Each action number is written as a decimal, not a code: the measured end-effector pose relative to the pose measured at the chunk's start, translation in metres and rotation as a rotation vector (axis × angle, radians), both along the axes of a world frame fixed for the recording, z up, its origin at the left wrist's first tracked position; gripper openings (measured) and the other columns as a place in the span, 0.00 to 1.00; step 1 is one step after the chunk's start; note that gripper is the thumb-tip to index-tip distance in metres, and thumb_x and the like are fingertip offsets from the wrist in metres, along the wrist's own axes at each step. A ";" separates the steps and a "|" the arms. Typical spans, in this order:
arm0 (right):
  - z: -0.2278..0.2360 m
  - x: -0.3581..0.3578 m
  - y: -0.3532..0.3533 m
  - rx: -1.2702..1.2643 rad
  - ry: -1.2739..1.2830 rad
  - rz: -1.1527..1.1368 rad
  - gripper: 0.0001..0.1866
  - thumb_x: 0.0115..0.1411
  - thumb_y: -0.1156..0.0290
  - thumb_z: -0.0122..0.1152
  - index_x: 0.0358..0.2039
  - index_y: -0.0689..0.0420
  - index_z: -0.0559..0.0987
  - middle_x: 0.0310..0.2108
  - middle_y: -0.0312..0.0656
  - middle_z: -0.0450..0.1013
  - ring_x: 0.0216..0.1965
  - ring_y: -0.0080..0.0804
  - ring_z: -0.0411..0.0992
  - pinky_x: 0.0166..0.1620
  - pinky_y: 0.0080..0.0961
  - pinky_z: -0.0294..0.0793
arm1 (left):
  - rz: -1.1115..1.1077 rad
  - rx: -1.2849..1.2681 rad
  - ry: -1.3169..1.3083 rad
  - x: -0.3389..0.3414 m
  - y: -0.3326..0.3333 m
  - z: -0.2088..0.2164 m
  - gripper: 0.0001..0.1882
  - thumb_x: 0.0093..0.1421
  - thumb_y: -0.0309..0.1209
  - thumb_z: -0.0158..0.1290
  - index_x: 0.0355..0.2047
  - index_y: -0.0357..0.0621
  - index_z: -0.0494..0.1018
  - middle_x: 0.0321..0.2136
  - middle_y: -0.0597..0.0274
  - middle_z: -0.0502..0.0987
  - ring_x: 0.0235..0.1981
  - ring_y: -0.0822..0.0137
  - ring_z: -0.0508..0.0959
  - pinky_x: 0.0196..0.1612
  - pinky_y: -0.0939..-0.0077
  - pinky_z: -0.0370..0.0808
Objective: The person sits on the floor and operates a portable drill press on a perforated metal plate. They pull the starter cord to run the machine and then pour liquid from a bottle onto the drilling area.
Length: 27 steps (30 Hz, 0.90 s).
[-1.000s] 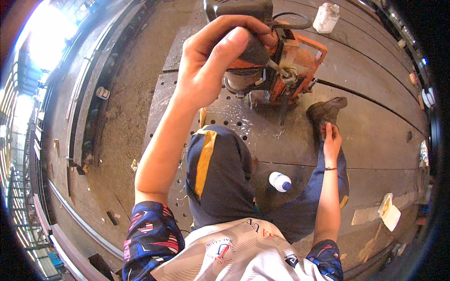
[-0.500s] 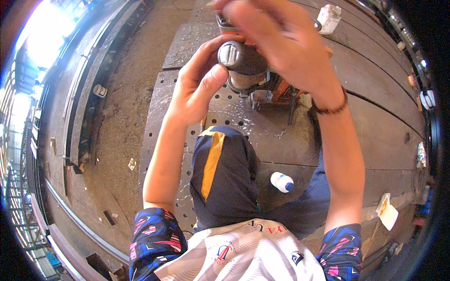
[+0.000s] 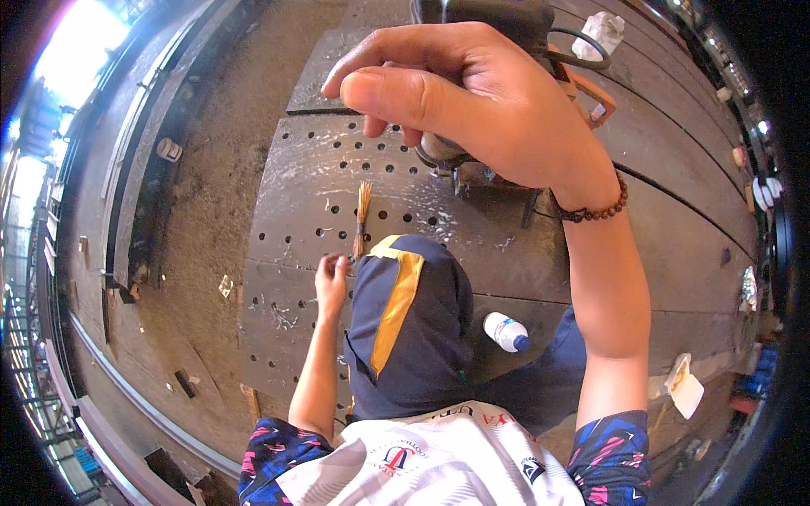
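Note:
My right hand point(image 3: 472, 93) is raised over a machine with a black body point(image 3: 498, 12) and an orange frame part point(image 3: 597, 108). Its fingers curve loosely, the thumb stands apart, and nothing shows in its grasp; the hand hides much of the machine. Low at the left, my left hand point(image 3: 332, 278) is beside my knee, fingers apart. Just right of its fingertips is a small brush point(image 3: 362, 215) with straw-coloured bristles, its lower end close to my trouser leg. The brush lies on a dark steel plate point(image 3: 287, 194) with rows of holes and wet streaks.
A white bottle with a blue cap point(image 3: 506, 331) lies by my legs. At the far right are a crumpled white bag point(image 3: 601, 35) and a black cable loop point(image 3: 591, 61). A white container point(image 3: 170, 150) stands left, near long steel beams. A pale scrap point(image 3: 685, 386) lies right.
My left hand has left the machine's black knob and come down beside the brush. The right hand has shifted lower and left, now in front of that part of the machine.

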State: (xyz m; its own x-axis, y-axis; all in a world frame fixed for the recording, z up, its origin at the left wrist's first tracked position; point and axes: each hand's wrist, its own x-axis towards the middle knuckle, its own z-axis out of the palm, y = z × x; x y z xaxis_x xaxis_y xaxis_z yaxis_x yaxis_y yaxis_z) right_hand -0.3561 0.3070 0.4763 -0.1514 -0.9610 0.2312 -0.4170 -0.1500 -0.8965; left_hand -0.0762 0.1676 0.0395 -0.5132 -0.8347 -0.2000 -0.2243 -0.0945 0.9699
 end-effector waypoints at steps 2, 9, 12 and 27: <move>0.005 -0.011 0.000 -0.018 -0.075 0.107 0.22 0.66 0.52 0.59 0.42 0.61 0.82 0.25 0.33 0.75 0.26 0.16 0.67 0.31 0.16 0.64 | -0.040 0.048 -0.035 0.012 0.021 -0.028 0.12 0.68 0.31 0.53 0.46 0.35 0.73 0.34 0.60 0.80 0.36 0.73 0.78 0.43 0.76 0.75; 0.006 0.004 0.006 -0.101 -0.026 -0.006 0.20 0.65 0.54 0.60 0.41 0.61 0.82 0.21 0.33 0.74 0.22 0.13 0.65 0.25 0.16 0.61 | -0.269 -0.159 -0.204 0.010 0.063 -0.038 0.15 0.65 0.34 0.55 0.48 0.37 0.73 0.36 0.58 0.79 0.38 0.68 0.77 0.44 0.72 0.75; -0.001 -0.004 0.004 -0.126 -0.109 0.055 0.18 0.64 0.57 0.62 0.40 0.62 0.82 0.22 0.35 0.76 0.22 0.14 0.66 0.25 0.15 0.63 | -0.277 -0.195 -0.229 0.000 0.054 -0.042 0.16 0.65 0.35 0.56 0.47 0.38 0.73 0.37 0.57 0.79 0.39 0.66 0.77 0.45 0.70 0.75; -0.087 -0.224 0.341 -0.584 0.297 -1.306 0.12 0.66 0.67 0.52 0.40 0.64 0.77 0.36 0.46 0.78 0.36 0.31 0.75 0.43 0.29 0.75 | -0.125 -0.651 -0.659 -0.036 -0.017 -0.063 0.19 0.61 0.43 0.59 0.45 0.42 0.74 0.40 0.51 0.78 0.43 0.53 0.77 0.47 0.61 0.76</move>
